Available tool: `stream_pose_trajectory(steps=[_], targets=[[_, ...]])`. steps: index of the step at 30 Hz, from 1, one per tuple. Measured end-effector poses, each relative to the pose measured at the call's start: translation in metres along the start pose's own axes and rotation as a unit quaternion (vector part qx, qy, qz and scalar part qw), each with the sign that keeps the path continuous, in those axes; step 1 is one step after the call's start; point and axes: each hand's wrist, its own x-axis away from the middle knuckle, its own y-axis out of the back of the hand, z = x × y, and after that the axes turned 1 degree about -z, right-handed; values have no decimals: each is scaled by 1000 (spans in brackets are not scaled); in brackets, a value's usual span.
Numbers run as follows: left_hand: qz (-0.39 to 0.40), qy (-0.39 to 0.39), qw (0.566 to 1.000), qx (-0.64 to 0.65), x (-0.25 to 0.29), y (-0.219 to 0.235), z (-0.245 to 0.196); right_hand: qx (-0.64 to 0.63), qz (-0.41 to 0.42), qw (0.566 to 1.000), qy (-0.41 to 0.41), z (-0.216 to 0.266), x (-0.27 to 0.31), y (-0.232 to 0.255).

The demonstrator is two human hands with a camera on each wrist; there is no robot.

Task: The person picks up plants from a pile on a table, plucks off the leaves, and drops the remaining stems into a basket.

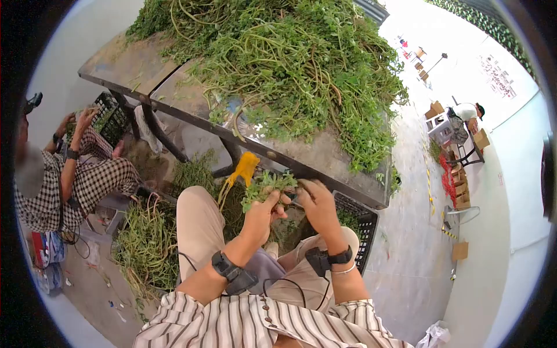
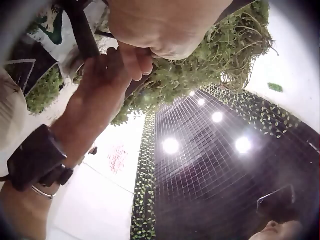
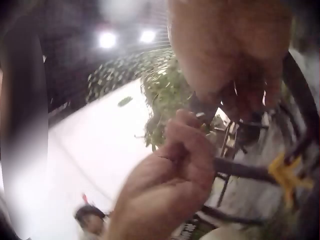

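My left hand (image 1: 259, 217) holds a small bunch of leafy green stems (image 1: 268, 184) over my lap, just below the table edge, its fingers curled round the stems. My right hand (image 1: 318, 207) is close beside it, bent downward, with fingertips right at the bunch's right side. I cannot tell whether those fingertips pinch a stem. In the left wrist view, the right hand (image 2: 102, 82) meets the underside of the left hand (image 2: 165, 25). The right wrist view is blurred, with the left hand (image 3: 172, 175) below the right hand (image 3: 230, 50).
A large heap of greens (image 1: 290, 64) covers much of the table (image 1: 125, 64). Yellow material (image 1: 246, 168) hangs at its edge. A black crate (image 1: 366, 229) stands by my right knee. More greens (image 1: 148, 246) lie at left, near a seated person (image 1: 107, 171). Another person (image 1: 467, 111) bends over at far right.
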Motion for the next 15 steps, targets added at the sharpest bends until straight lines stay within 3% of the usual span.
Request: stream_pose_trajectory(steps=[3, 5, 9, 11, 13, 15], targets=[[-14, 15, 999, -27, -4, 9, 4, -22, 2, 1000, -16, 16, -11, 18], [-28, 17, 999, -9, 0, 6, 0, -105, 2, 994, -38, 31, -18, 27], [-71, 32, 997, 16, 2, 9, -2, -31, -27, 999, -25, 40, -43, 39], [-57, 32, 998, 22, 3, 14, -3, -29, -54, 998, 16, 41, -62, 38], [-41, 35, 998, 31, 4, 14, -3, 28, -90, 988, 121, 57, -81, 42], [-54, 29, 998, 28, 7, 13, -4, 31, -88, 984, 154, 75, -98, 41]])
